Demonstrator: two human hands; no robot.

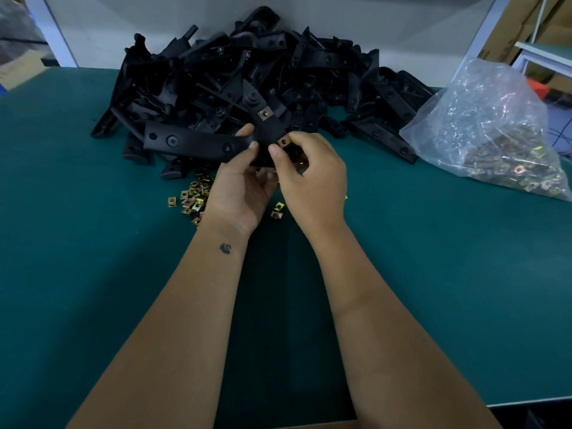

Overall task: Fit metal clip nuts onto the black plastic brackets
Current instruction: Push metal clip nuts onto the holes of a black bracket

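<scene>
Black plastic bracket (198, 142), centre frame, long axis running left to right, gripped by left hand (244, 184) at its right end; right hand (309, 171), just right, pinches clip nut (284, 140) onto that end's edge; one fitted nut (264, 113) above.

Black bracket (266, 131), seemingly two clip nuts (264, 113)

You have black brackets (247, 72), brass-gold nuts (193, 199), a teal mat (93, 243) and a clear bag (495, 128) before you.
</scene>
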